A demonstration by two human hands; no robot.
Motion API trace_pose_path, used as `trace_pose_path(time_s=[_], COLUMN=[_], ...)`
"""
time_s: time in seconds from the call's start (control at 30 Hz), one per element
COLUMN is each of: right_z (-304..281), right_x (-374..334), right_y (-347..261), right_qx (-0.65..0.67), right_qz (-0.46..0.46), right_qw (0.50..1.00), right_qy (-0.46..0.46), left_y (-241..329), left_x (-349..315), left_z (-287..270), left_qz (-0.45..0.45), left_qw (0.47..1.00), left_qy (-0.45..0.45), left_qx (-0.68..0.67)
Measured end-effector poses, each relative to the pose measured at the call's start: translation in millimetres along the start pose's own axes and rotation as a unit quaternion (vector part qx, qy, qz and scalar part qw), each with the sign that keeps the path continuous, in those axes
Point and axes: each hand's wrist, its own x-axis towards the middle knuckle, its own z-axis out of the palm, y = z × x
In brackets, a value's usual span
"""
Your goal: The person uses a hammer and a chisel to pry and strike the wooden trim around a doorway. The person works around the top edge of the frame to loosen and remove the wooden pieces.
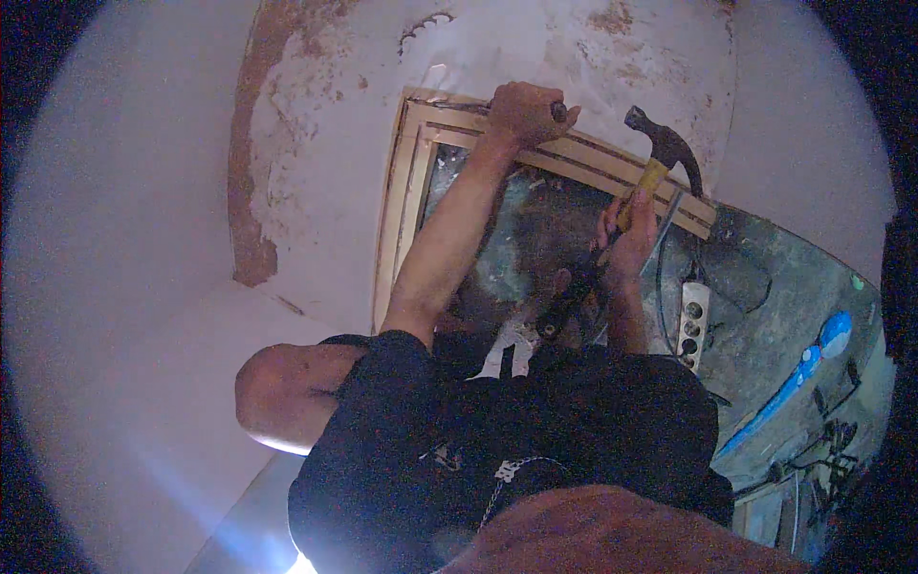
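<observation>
My left hand (529, 113) is closed around a tool with a dark, round handle end (559, 112) at the top bar of a pale wooden frame (411, 191). A thin dark length shows left of the fist along the wood; which kind of tool it is, I cannot make out. Lower and to the right, my right hand (631, 244) grips a claw hammer (669, 151) by its yellow and dark handle. The hammer's head is raised, with its claw curving down to the right over the frame's right part. The frame has long grooves running along it.
Around the frame is a white wall (325, 182) with brown, bare patches. On the stained floor to the right are a white power strip (693, 320) with cables, a long blue object (794, 383) and dark clutter (837, 445). A bright light shines at the lower left.
</observation>
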Motion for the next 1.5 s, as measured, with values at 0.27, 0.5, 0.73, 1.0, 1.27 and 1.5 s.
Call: trace_pose_path(time_s=[0.27,0.5,0.73,1.0,1.27,1.5], right_z=[6,7,11,14,13,0], right_x=[0,9,12,17,23,28], right_y=[6,22,21,20,21,43], right_qx=[-0.062,-0.055,-0.088,-0.083,-0.089,-0.171], right_qz=[0.016,-0.019,-0.006,-0.007,0.017,0.015], right_qw=[0.997,0.998,0.994,0.995,0.995,0.983], right_qy=[0.030,-0.020,-0.067,-0.046,-0.049,-0.071], left_y=[0,-1,-6,-13,-12,-16], left_x=[2,7,-3,-6,-8,-10], left_z=[-2,-4,-2,4,3,2], left_qz=[-0.001,-0.025,-0.005,-0.009,-0.013,-0.030], left_qw=[0.997,0.994,0.987,0.978,0.976,0.972], left_qy=[-0.054,-0.088,-0.143,-0.188,-0.195,-0.203], left_qx=[0.050,0.068,0.073,0.090,0.101,0.111])
